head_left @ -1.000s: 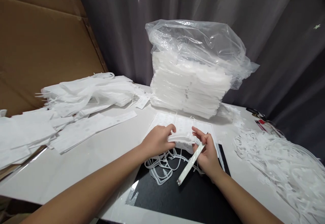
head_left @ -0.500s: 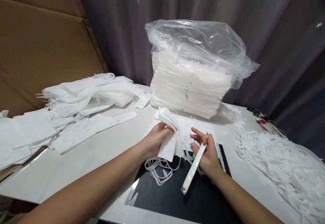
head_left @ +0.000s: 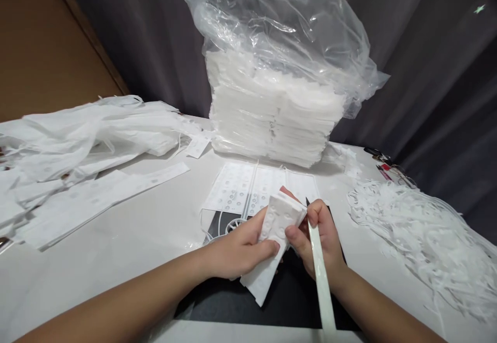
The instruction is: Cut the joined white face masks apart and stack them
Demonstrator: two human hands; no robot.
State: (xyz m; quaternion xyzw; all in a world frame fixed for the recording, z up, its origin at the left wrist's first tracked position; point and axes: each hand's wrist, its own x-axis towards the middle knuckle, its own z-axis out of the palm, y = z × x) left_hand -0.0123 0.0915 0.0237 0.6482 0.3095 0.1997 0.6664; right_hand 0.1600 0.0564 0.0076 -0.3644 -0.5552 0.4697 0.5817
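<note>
Left hand (head_left: 240, 249) grips white sheets (head_left: 276, 217); right hand (head_left: 329, 242) holds a pointed tool (head_left: 320, 270), whose tip, slipping, might snag them.

Place: looking like a handwork corner, home or workshop unclear
Curtain (head_left: 135, 37): hanging behind the desk (head_left: 155, 229)
Black mat (head_left: 217, 301): lying there
Bagged white sheets (head_left: 272, 115): standing stacked

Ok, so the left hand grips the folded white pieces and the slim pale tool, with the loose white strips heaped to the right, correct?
One slip: the slim pale tool is in the right hand, not the left hand, as the head view shows. The left hand does grip the folded white pieces, and the loose white strips are heaped to the right.
</note>
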